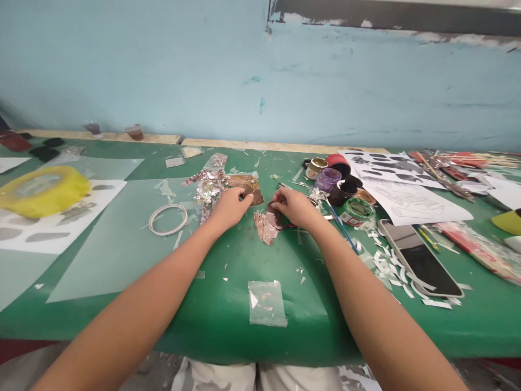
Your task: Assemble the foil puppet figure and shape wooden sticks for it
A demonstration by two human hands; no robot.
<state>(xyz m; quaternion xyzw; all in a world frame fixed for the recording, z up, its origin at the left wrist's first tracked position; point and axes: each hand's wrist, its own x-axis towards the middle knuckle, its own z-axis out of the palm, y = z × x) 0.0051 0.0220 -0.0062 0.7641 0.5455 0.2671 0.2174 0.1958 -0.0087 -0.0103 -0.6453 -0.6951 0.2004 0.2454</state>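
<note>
Pinching brown scrap point(275, 216): right hand point(296, 207); left hand point(230, 208), grip unclear.
Table point(223, 326) roomy nearside of hands, jars point(328, 179) to their right. Scrap irregular.

Two hands point(230, 208), one phone point(421, 258), one yellow tape roll point(65, 193), one white ring point(163, 233), one purple jar point(328, 180)

A green table point(220, 336) carries translucent sheets point(97, 260) at left and a clear patch point(274, 312) near its front edge. At right lie paint jars point(328, 180), a phone point(425, 263) and white strips point(437, 304).
</note>
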